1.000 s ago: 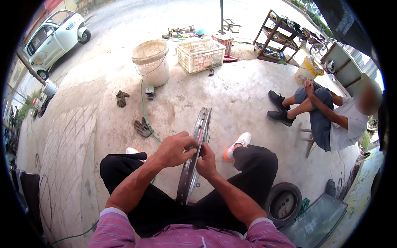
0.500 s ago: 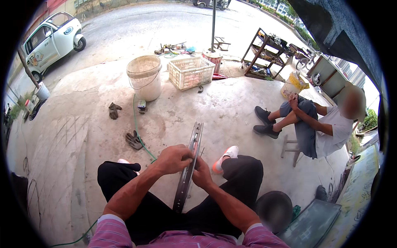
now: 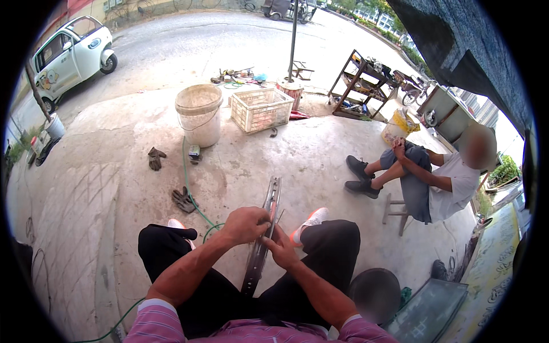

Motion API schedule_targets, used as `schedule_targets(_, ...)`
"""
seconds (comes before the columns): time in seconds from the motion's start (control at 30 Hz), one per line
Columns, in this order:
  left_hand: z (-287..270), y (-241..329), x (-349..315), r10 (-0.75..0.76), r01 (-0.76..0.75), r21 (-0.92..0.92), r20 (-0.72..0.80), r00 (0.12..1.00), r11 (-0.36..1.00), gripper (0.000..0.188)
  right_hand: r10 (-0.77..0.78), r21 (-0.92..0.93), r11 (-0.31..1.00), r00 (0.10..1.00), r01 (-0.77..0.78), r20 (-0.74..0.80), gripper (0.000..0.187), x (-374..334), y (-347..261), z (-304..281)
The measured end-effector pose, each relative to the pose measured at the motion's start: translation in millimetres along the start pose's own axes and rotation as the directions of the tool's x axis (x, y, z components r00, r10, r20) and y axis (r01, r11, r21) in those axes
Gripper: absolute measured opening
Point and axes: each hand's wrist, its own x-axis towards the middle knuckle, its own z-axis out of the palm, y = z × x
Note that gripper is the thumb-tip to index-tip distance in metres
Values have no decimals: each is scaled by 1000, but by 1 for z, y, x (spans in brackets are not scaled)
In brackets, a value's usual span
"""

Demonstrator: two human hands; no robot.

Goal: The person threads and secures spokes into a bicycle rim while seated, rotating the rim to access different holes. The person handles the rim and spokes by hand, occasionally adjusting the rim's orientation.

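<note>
A long, narrow metal rail (image 3: 254, 267) with holes along it stands tilted between my knees. Its shiny upper end points away from me, and the lower end lies by my dark trousers. My left hand (image 3: 247, 224) is closed at the rail's left edge, fingers bent over its middle; whether they pinch anything small is hidden. From the other side my right hand (image 3: 281, 248) grips the rail, its thumb along the near face. A thin rod-like piece (image 3: 281, 216) sticks out just beyond the right fingers; I cannot make out what it joins.
Two dark gloves (image 3: 183, 200) (image 3: 155, 159) and a green hose (image 3: 187, 171) lie on the concrete. Ahead stand a bucket (image 3: 200, 134), a plastic crate (image 3: 257, 117) and a tool rack (image 3: 357, 86). A person (image 3: 429, 177) sits at right, near a dark round tub (image 3: 374, 294).
My right thumb has come round onto the rail's near face. Both hands and the rail's upper end sit slightly lower in the picture, and the view has shifted a little.
</note>
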Motion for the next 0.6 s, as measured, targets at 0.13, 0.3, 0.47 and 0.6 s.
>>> schedule_targets(0.13, -5, 13, 0, -40, 42, 41, -49, 998, 998, 22, -30, -129, 991, 999, 28, -14, 46, 3, 1, -1)
schedule_targets(0.3, 0, 4, 1, -20, 18, 39, 42, 999, 999, 22, -71, -216, 974, 997, 61, -42, 42, -1, -4, 3)
schedule_targets(0.47, -1, 8, 2, -68, 65, 50, 62, 996, 997, 23, -125, -103, 988, 989, 117, -77, 39, -4, 5, 9)
schedule_targets(0.6, -7, 6, 1, 5, -5, 1, 18, 1000, 1000, 21, -81, -49, 996, 992, 76, -101, 38, 0, 7, 11)
